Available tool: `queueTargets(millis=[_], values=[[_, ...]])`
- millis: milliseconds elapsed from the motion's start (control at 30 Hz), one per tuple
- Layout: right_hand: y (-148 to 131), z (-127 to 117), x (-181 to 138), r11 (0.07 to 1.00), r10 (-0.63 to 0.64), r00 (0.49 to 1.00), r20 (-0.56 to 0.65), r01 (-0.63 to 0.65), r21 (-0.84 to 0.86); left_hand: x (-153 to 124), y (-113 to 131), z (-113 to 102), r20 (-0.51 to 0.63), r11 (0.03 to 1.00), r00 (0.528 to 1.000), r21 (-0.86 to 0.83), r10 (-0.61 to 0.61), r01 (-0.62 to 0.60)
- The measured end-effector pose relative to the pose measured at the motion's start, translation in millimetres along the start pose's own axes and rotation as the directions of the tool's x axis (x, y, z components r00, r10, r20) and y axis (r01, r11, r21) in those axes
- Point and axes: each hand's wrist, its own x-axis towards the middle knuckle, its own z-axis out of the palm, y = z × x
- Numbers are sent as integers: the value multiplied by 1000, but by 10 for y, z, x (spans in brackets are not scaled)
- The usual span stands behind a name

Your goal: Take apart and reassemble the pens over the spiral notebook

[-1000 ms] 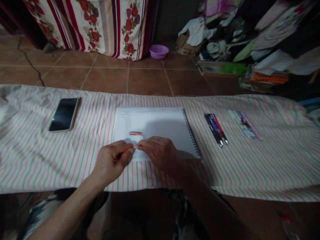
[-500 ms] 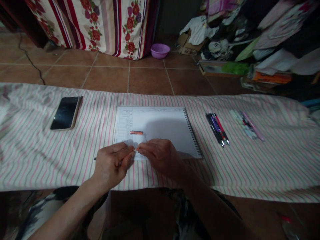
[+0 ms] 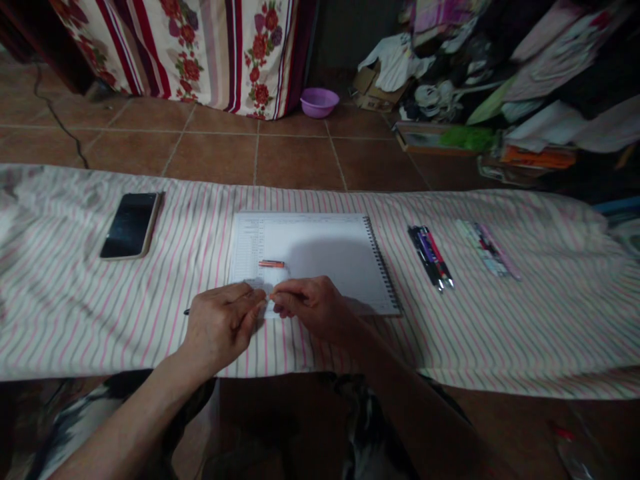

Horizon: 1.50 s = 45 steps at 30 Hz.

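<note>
In the head view my left hand is closed over the near left corner of an open spiral notebook. A dark end sticks out behind that hand, seemingly of a slim pen lying along the palm. My right hand is closed in a pinch, its fingertips almost meeting the left ones. A tiny pale bit shows between the two hands, too small to name. Just beyond the fingers, a short orange pen part with a dark edge lies on the page.
A phone lies on the striped cloth at the left. Right of the notebook are several dark, purple and red pens, then several paler pens. A purple basin stands on the tiled floor beyond, beside a cardboard box.
My right fingers have curled in more and their grip near the left fingertips has shifted. Both hands moved slightly left and up in view. The orange part stays on the page.
</note>
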Motion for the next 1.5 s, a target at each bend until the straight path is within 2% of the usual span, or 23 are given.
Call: queueTargets(millis=[100, 200, 300, 400, 500, 633, 900, 1067, 1200, 1333, 1500], values=[[17, 1, 23, 995, -2, 1000, -30, 5, 100, 1, -42, 50, 90, 944, 968, -217, -234, 249], [35, -19, 34, 997, -16, 997, -77, 21, 68, 10, -77, 122, 132, 795, 902, -433, -410, 425], [58, -41, 37, 994, -104, 984, -143, 99, -37, 12, -92, 177, 199, 657, 847, -553, -493, 513], [77, -52, 42, 965, -248, 945, -215, 223, -138, 6, -89, 199, 261, 605, 829, -581, -495, 545], [83, -56, 51, 931, -344, 910, -233, 298, -212, 5, -85, 202, 255, 624, 840, -574, -480, 531], [80, -48, 62, 906, -378, 901, -212, 312, -286, 16, -77, 184, 266, 671, 850, -525, -454, 523], [52, 19, 54, 872, -421, 881, -214, 328, -364, -13, -46, 126, 139, 871, 938, -350, -316, 345], [59, 39, 38, 890, -383, 904, -188, 307, -337, -42, -38, 99, 75, 948, 971, -209, -227, 238], [51, 52, 53, 932, -291, 941, -172, 238, -273, -41, -64, 83, 37, 993, 993, -48, -108, 110], [59, 45, 79, 959, -225, 962, -155, 190, -212, -24, -118, 87, 80, 998, 995, 36, -54, 52], [114, 26, 98, 961, -237, 956, -175, 205, -184, -14, -182, 100, 177, 990, 980, -88, -90, 107]])
